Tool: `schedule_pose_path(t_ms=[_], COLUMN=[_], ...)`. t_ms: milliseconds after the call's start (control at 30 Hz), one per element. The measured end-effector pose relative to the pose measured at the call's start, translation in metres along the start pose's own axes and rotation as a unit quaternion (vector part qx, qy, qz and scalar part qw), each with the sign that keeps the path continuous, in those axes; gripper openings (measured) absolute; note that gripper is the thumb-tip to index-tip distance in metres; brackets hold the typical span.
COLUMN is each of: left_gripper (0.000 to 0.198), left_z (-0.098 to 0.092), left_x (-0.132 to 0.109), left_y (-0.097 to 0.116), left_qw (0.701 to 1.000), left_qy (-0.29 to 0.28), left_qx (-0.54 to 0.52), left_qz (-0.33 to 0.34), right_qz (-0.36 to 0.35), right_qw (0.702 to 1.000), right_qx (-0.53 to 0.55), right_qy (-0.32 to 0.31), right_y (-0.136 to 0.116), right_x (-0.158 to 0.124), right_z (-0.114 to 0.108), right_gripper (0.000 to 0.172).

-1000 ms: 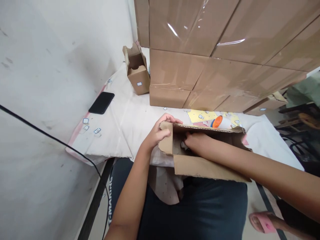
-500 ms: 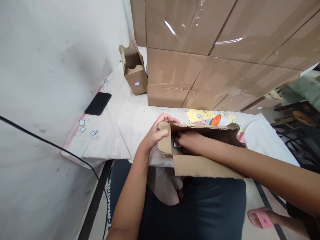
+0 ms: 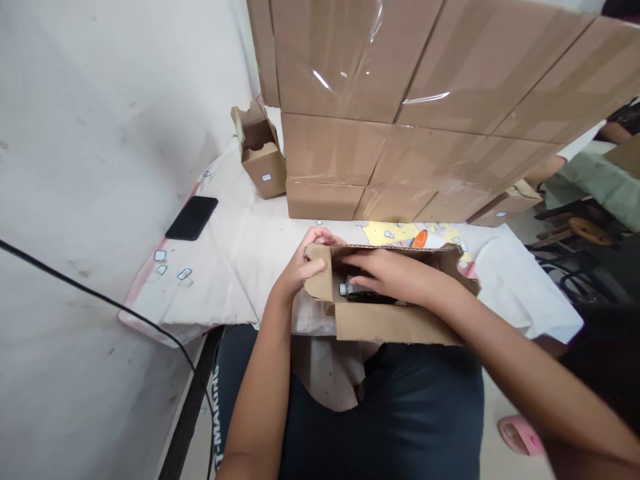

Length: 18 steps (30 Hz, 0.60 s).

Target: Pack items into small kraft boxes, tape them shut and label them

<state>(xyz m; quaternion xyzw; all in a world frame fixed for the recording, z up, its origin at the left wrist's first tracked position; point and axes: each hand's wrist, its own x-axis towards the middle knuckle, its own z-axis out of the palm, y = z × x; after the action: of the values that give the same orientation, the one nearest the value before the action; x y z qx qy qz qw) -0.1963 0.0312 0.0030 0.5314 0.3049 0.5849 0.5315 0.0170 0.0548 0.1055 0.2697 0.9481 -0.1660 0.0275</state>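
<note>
The largest thing here is the stack of taped cardboard boxes (image 3: 430, 73), packed edge to edge along the back of the desk (image 3: 235, 267), probably pushed there to leave working room in front. A patterned cloth covers the desk, perhaps to protect its top. At the near edge sits the long carton (image 3: 395, 323), its mouth upward and its near flap folded out over the person's lap, which clears the way for an arm to come in from the right. Two smaller cartons stand farther off: the torn-topped box (image 3: 266, 172) against the left end of the stack, and the low box (image 3: 503, 208) at its right end, both out of the way of the arms. The left hand (image 3: 311, 263) pinches the carton's left end, thumb on the flap and the other fingers behind, likely so the light cardboard does not slide. The right hand (image 3: 395, 272) reaches down inside with fingers spread loosely; whether any of them bear on the bottle below cannot be told. The phone (image 3: 193, 218) lies flat on the left part of the desk, well apart from both hands. The dark bottle (image 3: 373, 295) lies inside the carton, under the right hand, along the box's length, seemingly because it fits best that way. Smallest is the pale cap (image 3: 343, 289), pointing toward the left end.
</note>
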Motion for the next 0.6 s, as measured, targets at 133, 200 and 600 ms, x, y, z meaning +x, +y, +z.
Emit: schedule_pose_path(t_ms=[133, 200, 600], left_gripper=[0.046, 0.036, 0.037], left_z=[-0.001, -0.001, 0.022], left_x=[0.003, 0.004, -0.01], left_y=[-0.001, -0.002, 0.017], left_qw=[1.0, 0.996, 0.962], left_qy=[0.006, 0.039, 0.142], left_qx=[0.011, 0.032, 0.17], left_qz=[0.025, 0.068, 0.159], right_qz=[0.1, 0.169, 0.232], right_qw=[0.878, 0.749, 0.75], right_qx=[0.067, 0.088, 0.342], right_qy=[0.463, 0.635, 0.516], right_y=[-0.006, 0.003, 0.048], right_x=[-0.082, -0.111, -0.122], right_z=[0.004, 0.022, 0.079], right_gripper=[0.022, 0.017, 0.04])
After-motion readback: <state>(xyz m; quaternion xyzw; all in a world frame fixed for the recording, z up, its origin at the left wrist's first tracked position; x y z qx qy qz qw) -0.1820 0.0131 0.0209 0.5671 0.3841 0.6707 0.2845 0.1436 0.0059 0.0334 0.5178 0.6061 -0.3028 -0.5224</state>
